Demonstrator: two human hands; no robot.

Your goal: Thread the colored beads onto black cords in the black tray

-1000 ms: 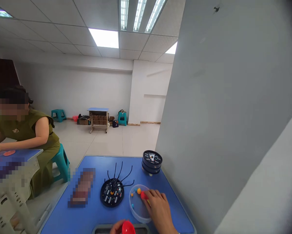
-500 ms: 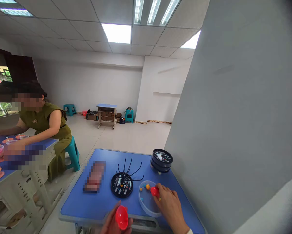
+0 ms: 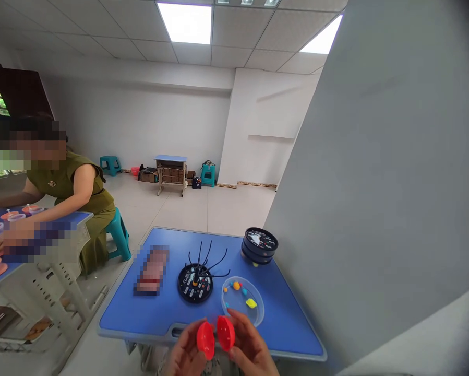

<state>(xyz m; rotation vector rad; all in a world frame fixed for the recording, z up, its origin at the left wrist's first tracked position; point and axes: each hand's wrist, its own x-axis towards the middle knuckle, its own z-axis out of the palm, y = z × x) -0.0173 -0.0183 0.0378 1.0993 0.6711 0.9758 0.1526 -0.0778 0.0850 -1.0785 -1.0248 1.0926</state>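
My left hand is closed on a red hollow half-shell, its open side turned to the right. Between the fingers of my right hand is a second red half-shell, close beside the first with a narrow gap between them. Just beyond my hands lies a round clear plastic dish holding small orange and blue balls and a yellow lumpy piece. Left of the dish sits a black printed disc base with several thin curved black arms rising from its centre.
A stack of black round bases stands at the blue table's back right corner, beside a grey wall. A blurred flat item lies at left. Another person sits at a neighbouring table with pink and orange things.
My right hand has moved from over the dish toward my left hand, carrying its red half-shell. The yellow piece in the dish is now uncovered. My left hand has turned its half-shell rightward.
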